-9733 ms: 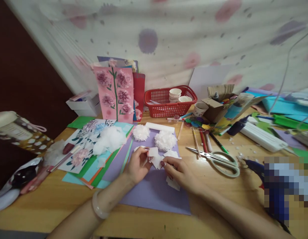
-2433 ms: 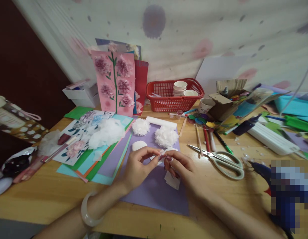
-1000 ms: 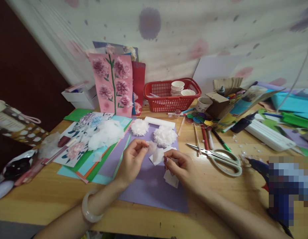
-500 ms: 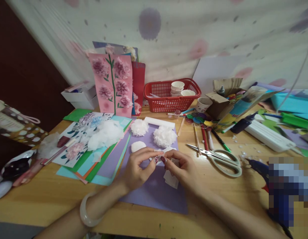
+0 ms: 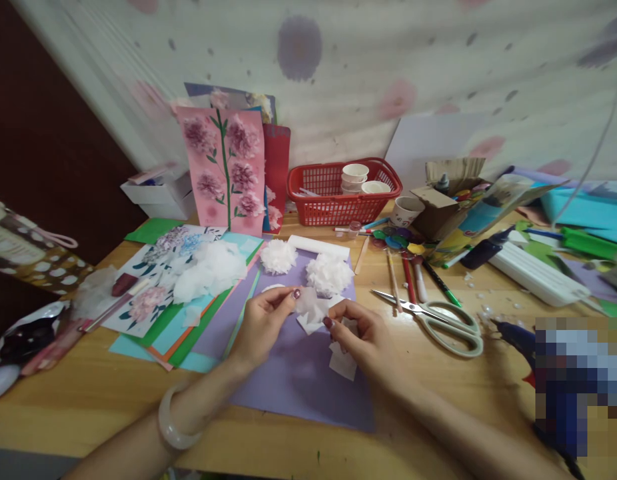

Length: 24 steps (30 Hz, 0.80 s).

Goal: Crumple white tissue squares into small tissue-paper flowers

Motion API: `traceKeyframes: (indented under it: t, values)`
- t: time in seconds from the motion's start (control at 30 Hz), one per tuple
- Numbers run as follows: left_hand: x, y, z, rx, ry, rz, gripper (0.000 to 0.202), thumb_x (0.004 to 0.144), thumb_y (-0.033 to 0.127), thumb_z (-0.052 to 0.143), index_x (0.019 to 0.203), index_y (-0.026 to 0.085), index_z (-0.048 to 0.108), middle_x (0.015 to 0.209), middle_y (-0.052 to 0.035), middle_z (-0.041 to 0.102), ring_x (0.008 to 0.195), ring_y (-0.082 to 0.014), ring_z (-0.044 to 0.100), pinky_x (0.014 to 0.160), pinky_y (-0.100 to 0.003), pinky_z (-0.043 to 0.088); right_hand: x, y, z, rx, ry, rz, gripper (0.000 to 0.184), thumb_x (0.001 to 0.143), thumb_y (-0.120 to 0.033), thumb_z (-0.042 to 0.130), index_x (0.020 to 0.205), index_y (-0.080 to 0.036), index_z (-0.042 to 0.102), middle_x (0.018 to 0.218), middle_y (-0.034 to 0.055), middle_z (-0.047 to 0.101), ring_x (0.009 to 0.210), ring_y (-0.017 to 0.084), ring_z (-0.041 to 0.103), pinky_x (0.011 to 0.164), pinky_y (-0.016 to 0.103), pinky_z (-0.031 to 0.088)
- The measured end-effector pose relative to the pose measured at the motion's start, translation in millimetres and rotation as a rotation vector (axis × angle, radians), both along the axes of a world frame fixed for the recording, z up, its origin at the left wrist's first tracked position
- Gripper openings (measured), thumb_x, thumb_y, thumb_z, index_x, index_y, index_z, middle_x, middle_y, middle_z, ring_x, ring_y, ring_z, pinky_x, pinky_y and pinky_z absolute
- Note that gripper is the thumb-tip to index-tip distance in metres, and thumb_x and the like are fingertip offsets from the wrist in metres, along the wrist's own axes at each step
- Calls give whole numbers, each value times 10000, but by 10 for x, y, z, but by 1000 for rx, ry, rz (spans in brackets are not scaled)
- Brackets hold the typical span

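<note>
My left hand (image 5: 261,327) and my right hand (image 5: 361,340) both pinch a small piece of thin white tissue paper (image 5: 309,309) above a purple paper sheet (image 5: 298,373). The tissue is spread between the fingertips. A white paper scrap (image 5: 342,363) lies on the purple sheet under my right hand. Two finished white tissue flowers (image 5: 278,256) (image 5: 330,274) lie just beyond my hands, beside a white roll (image 5: 318,245). A pale bangle (image 5: 173,427) sits on my left wrist.
Scissors (image 5: 441,320) and pens (image 5: 413,277) lie right of the sheet, a glue gun (image 5: 513,333) farther right. A red basket (image 5: 343,193) with cups, a pink flower card (image 5: 223,170) and coloured paper stacks (image 5: 188,327) surround the work area on the wooden table (image 5: 88,400).
Half a second ago my fingertips were pressed together on the tissue; now my hands have drawn apart and the tissue is spread open between them.
</note>
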<state>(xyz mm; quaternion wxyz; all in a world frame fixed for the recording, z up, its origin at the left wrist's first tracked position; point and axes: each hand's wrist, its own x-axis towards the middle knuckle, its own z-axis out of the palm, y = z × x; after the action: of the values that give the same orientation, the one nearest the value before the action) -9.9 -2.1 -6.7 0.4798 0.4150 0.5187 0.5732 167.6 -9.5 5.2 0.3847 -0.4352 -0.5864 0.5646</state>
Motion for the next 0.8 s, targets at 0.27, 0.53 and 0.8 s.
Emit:
traceKeyframes:
  t: [0.27, 0.53, 0.8]
  values:
    - [-15, 46, 178, -161, -477, -151, 198, 576, 239, 810, 733, 145, 737, 717, -24, 736, 663, -126, 676, 651, -231, 552, 0, 44, 26, 55, -49, -49, 179, 819, -344, 583, 746, -181, 568, 550, -54, 438, 480, 93, 383, 459, 213, 280]
    - [-45, 117, 160, -83, -249, -70, 239, 552, 242, 793, 751, 135, 717, 781, -62, 744, 691, -152, 686, 675, -275, 565, -37, 37, 85, 18, -12, 28, 194, 794, -363, 600, 778, -170, 603, 580, -39, 503, 471, 87, 395, 445, 211, 288]
    - [-971, 451, 368, 153, 257, 325, 202, 626, 183, 712, 820, 135, 680, 789, -22, 702, 834, -199, 659, 790, -298, 506, -58, 145, -17, -416, 587, 18, 239, 705, -345, 657, 864, -169, 629, 641, -27, 559, 474, 89, 464, 402, 194, 325]
